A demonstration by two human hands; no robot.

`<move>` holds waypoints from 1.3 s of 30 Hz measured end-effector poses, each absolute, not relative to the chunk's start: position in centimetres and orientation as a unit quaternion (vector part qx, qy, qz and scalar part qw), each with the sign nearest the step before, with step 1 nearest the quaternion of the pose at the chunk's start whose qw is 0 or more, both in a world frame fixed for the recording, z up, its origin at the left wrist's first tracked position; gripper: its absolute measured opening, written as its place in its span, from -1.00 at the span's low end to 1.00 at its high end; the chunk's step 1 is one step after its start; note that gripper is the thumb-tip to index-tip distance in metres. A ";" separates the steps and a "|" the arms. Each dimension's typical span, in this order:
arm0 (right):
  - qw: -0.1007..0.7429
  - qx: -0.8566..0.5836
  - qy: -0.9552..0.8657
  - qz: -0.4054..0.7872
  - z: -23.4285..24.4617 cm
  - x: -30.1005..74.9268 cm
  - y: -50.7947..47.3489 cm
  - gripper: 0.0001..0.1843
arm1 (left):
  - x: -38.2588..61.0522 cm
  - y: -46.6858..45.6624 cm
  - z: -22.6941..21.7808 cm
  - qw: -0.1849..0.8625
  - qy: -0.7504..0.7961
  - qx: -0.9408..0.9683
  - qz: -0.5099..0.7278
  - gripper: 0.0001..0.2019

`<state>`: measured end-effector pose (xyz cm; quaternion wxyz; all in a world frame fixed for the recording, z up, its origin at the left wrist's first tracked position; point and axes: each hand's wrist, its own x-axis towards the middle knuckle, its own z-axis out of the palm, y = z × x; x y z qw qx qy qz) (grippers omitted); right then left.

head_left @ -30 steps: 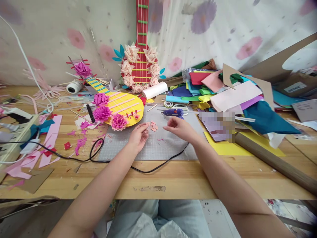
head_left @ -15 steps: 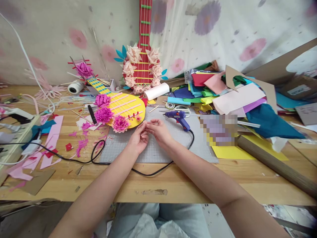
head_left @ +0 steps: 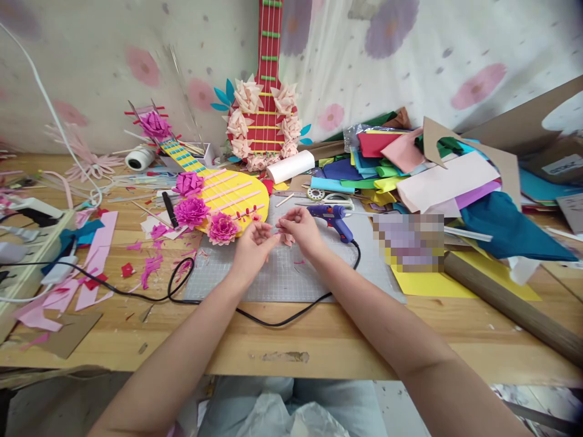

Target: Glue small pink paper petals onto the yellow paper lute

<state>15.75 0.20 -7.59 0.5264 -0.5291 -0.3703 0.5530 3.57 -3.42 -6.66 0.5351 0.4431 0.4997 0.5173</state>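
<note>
Over the grey cutting mat [head_left: 282, 282], my left hand [head_left: 254, 247] and my right hand [head_left: 302, 232] face each other, a small gap between their fingertips. Both have thumb and fingers drawn together in a pinch. Anything between them is too small to make out. Just beyond my left hand lies a yellow paper guitar [head_left: 237, 193] with pink strips across its body and magenta paper flowers [head_left: 223, 227] along its near-left edge. A purple glue gun [head_left: 334, 220] rests on its side right of my right hand, its black cord [head_left: 282, 323] looping round the mat's front.
A red guitar [head_left: 264, 124] with pale paper flowers leans at the back. Stacked coloured paper [head_left: 387, 158] and a brown roll [head_left: 501, 297] lie on the right. Pink scraps [head_left: 151, 270] and a power strip [head_left: 59, 243] are on the left. A tape roll [head_left: 315, 194] sits behind the glue gun.
My hands have moved apart; earlier their fingers touched and overlapped. The right hand shifted slightly right, the left slightly left. The view has shifted a little.
</note>
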 end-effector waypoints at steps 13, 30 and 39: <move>0.322 -0.481 -0.553 0.600 -4.7 18.1 2.8 -0.71 | -0.7 3.2 -2.7 0.082 0.397 0.902 0.151 -0.75; 0.302 -0.501 -0.621 0.523 -5.5 18.2 4.1 -0.63 | -0.5 3.5 -2.6 0.086 0.429 0.895 0.081 -0.57; 0.282 -0.512 -0.628 0.514 -4.9 16.9 5.0 -0.63 | -1.9 3.6 -2.8 0.096 0.400 0.905 0.104 -0.62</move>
